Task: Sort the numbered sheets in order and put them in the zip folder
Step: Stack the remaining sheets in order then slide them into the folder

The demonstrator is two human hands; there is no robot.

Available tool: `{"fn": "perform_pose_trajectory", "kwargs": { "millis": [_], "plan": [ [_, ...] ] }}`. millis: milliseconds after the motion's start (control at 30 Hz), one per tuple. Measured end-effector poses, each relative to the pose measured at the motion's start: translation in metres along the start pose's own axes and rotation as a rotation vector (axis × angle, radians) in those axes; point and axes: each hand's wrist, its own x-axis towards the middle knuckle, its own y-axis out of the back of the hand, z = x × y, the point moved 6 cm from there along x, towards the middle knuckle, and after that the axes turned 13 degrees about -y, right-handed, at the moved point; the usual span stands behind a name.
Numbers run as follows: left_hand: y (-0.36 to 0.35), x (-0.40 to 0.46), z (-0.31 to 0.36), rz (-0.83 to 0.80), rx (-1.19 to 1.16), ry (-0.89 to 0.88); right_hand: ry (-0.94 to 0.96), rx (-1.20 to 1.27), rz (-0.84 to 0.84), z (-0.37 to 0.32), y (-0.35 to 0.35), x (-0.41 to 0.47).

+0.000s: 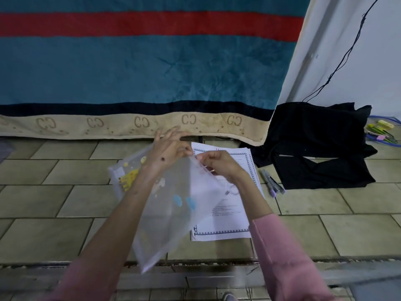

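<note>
A translucent zip folder (173, 213) with yellow and blue cartoon prints is lifted off the floor and tilted, its far edge up. My left hand (169, 148) pinches that top edge from the left. My right hand (217, 164) grips the same edge just to the right, at the zip. The stack of white sheets (230, 218) with blue patterned borders lies flat on the tiled floor under and to the right of the folder, partly hidden by it and by my right arm.
Pens and markers (272, 181) lie right of the sheets. A black cloth (314, 144) is heaped at the right, with a cable on the wall above it. A teal and red blanket (138, 72) hangs behind. A metal grate strip (65, 265) crosses the near floor.
</note>
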Motion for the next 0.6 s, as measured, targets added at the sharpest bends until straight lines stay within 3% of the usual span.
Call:
{"fn": "perform_pose_trajectory", "kwargs": {
  "millis": [133,300,367,467,600],
  "plan": [
    [0.033,0.01,-0.004,0.0,-0.086,0.011,0.041,-0.137,0.212,-0.034,0.062,-0.035],
    [0.07,0.028,-0.013,0.103,-0.206,0.044,0.005,0.127,0.014,-0.022,0.083,-0.059],
    [0.082,0.041,-0.007,0.104,-0.241,0.034,0.088,0.275,0.03,-0.028,0.083,-0.057],
    [0.089,0.055,0.009,0.106,-0.275,-0.003,0.236,0.546,0.202,-0.043,0.1,-0.061],
    [0.08,0.063,0.023,0.07,-0.311,-0.017,0.487,0.537,0.381,-0.049,0.123,-0.072]
  ]
}}
